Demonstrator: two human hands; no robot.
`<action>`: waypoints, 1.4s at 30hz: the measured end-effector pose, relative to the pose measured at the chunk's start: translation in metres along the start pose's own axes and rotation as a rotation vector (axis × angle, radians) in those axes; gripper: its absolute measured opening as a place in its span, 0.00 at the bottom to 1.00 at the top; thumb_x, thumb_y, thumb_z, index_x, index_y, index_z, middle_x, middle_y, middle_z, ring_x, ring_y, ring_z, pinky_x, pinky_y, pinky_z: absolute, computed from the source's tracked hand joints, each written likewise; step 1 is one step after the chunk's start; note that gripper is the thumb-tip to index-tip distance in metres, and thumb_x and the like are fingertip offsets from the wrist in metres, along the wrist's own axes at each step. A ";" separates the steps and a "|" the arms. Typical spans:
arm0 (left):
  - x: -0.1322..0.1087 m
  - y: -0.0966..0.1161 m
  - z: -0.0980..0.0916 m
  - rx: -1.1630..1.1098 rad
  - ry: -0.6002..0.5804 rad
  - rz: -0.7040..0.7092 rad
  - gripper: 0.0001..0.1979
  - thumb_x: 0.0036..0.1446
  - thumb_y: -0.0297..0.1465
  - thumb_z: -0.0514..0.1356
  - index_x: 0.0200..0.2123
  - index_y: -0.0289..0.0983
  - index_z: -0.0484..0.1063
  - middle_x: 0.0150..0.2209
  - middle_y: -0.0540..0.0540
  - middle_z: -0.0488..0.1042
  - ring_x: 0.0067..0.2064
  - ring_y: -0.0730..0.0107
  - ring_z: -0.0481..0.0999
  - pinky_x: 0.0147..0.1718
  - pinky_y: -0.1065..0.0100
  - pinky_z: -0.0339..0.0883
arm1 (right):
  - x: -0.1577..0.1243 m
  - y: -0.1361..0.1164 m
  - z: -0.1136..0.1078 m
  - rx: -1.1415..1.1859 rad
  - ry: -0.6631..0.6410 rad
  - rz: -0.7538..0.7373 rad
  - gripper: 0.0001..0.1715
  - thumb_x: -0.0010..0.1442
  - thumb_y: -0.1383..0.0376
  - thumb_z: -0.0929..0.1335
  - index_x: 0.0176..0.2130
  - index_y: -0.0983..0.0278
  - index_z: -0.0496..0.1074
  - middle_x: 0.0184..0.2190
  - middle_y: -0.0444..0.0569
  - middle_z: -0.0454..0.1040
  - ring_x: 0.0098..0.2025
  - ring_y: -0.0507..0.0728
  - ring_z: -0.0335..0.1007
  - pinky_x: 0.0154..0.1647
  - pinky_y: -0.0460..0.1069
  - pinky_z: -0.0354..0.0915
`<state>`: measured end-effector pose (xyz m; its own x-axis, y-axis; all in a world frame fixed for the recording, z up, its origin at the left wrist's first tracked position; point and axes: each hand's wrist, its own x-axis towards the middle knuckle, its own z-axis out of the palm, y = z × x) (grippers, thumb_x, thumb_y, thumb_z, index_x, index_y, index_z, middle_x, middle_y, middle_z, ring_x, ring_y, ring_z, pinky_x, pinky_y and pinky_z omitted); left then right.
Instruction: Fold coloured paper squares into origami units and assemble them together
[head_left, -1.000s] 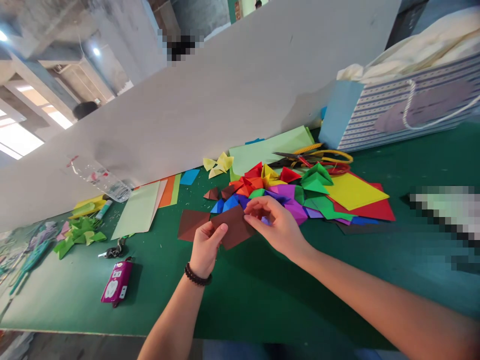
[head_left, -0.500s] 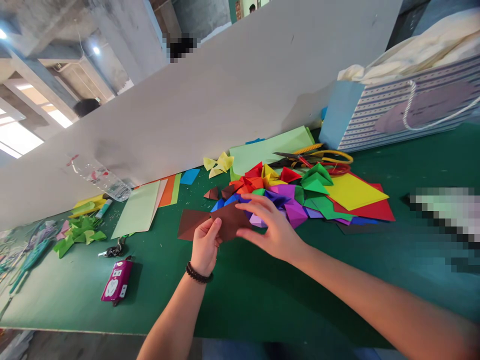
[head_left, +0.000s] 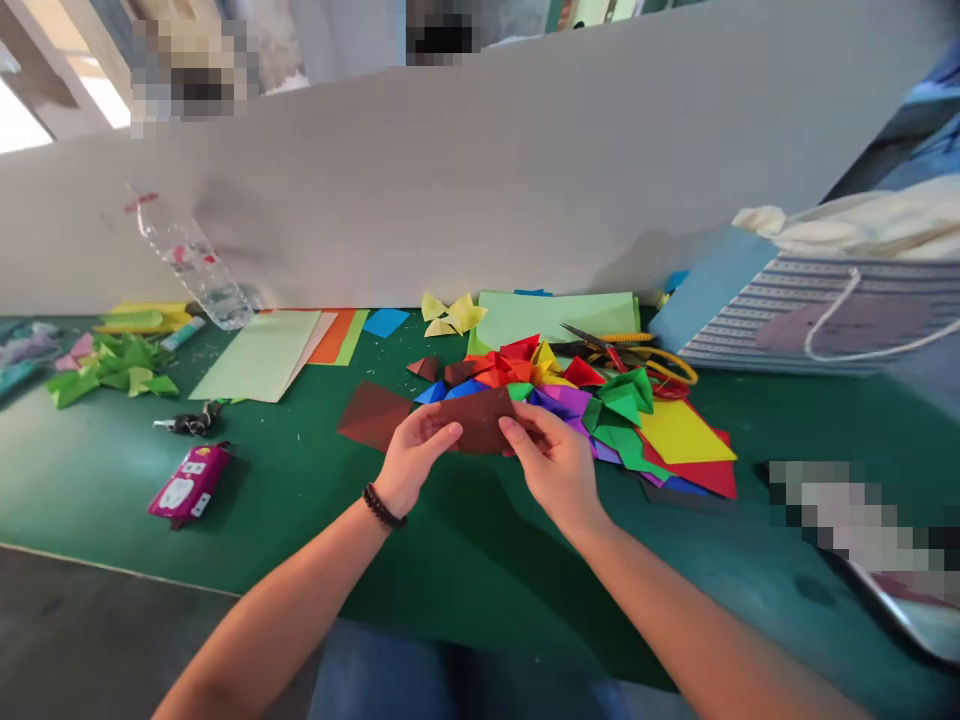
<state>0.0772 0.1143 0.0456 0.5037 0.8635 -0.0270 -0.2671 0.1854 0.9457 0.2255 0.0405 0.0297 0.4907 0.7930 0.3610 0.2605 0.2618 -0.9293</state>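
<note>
Brown origami paper point(head_left: 480, 420) pinched between both hands, 2 close together, held over green work table point(head_left: 285, 500). Left hand point(head_left: 416, 460) wears beaded bracelet point(head_left: 382, 506); right hand point(head_left: 551, 465) nearest folded coloured paper pile point(head_left: 562, 395). 2nd brown sheet point(head_left: 373, 415) lies flat just left.

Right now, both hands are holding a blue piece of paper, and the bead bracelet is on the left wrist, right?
Not quite: the paper is brown, not blue, as the head view shows. The left hand and the right hand are holding the brown paper, and the bead bracelet is on the left wrist.
</note>
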 end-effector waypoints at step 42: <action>0.001 -0.019 -0.006 0.316 -0.179 -0.094 0.25 0.59 0.50 0.50 0.25 0.34 0.67 0.22 0.45 0.73 0.24 0.70 0.76 0.19 0.74 0.67 | 0.002 0.007 -0.008 -0.241 -0.050 0.013 0.22 0.54 0.58 0.72 0.49 0.61 0.75 0.48 0.52 0.77 0.48 0.62 0.75 0.49 0.57 0.73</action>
<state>0.0779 0.1145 0.0258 0.6571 0.7486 -0.0882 0.0402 0.0821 0.9958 0.2350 0.0397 0.0243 0.4548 0.8235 0.3391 0.4480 0.1175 -0.8863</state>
